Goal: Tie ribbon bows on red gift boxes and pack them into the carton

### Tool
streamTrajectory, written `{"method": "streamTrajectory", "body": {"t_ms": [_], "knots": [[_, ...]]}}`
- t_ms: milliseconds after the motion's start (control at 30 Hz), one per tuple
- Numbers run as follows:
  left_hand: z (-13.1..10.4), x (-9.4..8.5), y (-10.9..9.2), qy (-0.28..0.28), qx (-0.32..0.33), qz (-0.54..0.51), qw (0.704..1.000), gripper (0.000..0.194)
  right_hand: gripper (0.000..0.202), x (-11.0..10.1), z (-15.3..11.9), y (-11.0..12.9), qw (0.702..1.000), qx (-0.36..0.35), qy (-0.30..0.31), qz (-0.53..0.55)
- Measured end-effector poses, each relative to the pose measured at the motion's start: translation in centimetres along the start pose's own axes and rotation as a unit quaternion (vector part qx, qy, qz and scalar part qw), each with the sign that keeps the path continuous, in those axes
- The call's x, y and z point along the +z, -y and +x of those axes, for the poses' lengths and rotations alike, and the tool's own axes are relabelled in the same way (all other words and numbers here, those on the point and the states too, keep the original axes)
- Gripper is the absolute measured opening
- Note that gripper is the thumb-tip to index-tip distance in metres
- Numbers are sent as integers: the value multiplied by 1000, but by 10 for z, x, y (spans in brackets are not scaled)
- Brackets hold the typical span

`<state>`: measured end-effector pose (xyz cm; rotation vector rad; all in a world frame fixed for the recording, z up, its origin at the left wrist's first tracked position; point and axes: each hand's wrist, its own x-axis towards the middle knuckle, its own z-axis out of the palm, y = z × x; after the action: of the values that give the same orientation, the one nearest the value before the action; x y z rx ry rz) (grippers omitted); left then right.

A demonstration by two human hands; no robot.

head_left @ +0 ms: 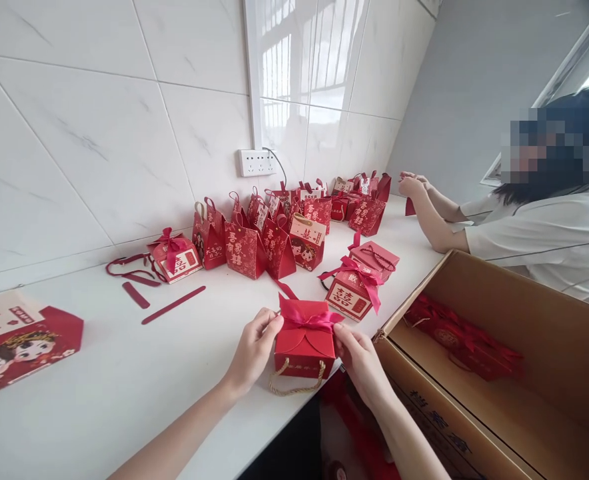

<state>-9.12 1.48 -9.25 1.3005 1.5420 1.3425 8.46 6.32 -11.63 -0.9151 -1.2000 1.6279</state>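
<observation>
A red gift box [304, 347] with a gold rope handle stands at the front edge of the white table. A pink-red ribbon [307, 320] is tied in a bow across its top. At the box's left side, my left hand [257, 343] pinches one end of the ribbon between thumb and fingers. My right hand [357, 353] pinches the ribbon's other end at the right. Just behind, to the right, sits another box with a ribbon bow [352, 293], and a flatter red box [377, 260] lies behind it.
Several red gift bags [247, 250] line the wall. A cardboard carton [424, 393] with ribboned boxes inside stands at right. Red strips [174, 305] and a flat printed piece [24, 347] lie left. A co-worker [539, 220] sits at far right, hands raised over the table.
</observation>
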Motion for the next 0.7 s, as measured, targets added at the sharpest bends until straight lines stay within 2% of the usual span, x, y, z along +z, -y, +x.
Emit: {"method": "streamTrajectory", "body": {"t_ms": [267,400,533,600,667,700], "knots": [[-2,3,7,20,1,-66,998,37,44,6,0,-2,985,83,-18,149],[-4,6,6,16,-26,-131,991,35,45,11,2,-8,969,100,-36,222],[-4,5,3,22,-61,-155,986,37,48,10,1,-16,979,63,-9,191],[-5,-1,2,25,-79,-134,988,40,52,3,-2,-20,990,19,34,136],[-9,-9,3,-2,-107,-111,988,44,56,-8,-5,-22,993,-31,87,80],[-12,-13,4,-34,-121,-95,987,46,58,-14,-7,-23,992,-53,96,54]]}}
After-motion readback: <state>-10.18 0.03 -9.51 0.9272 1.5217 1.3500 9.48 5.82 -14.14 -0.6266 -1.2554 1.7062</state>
